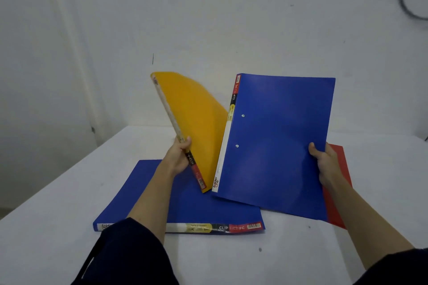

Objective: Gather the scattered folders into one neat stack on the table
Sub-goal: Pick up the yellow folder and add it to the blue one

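Two folders are in the air and two lie on the white table (69,192). The yellow clip folder (196,122) is held up steeply by the left hand (179,157), whose fingers wrap its spine near the lower end with the thumb on the near side; its long axis runs up and away to the left, the cover bowing and blurred. The raised blue clip folder (278,141) tilts toward the camera, spine to the left, and the right hand (324,164) pinches its right edge, thumb on the front face and the other fingers hidden behind.

Beneath the left forearm a second blue folder (208,208) lies flat, its labelled spine along the near edge, long axis running left to right. A red folder (338,203) lies flat under the right hand, mostly covered by the raised blue one.

The flat blue folder looks the likeliest base for the stack. It sits directly below the yellow folder's lower corner, so the left hand is nearer to it, yet the yellow folder's long axis stands nearly upright against the base's sideways run and would need laying down and turning to match.
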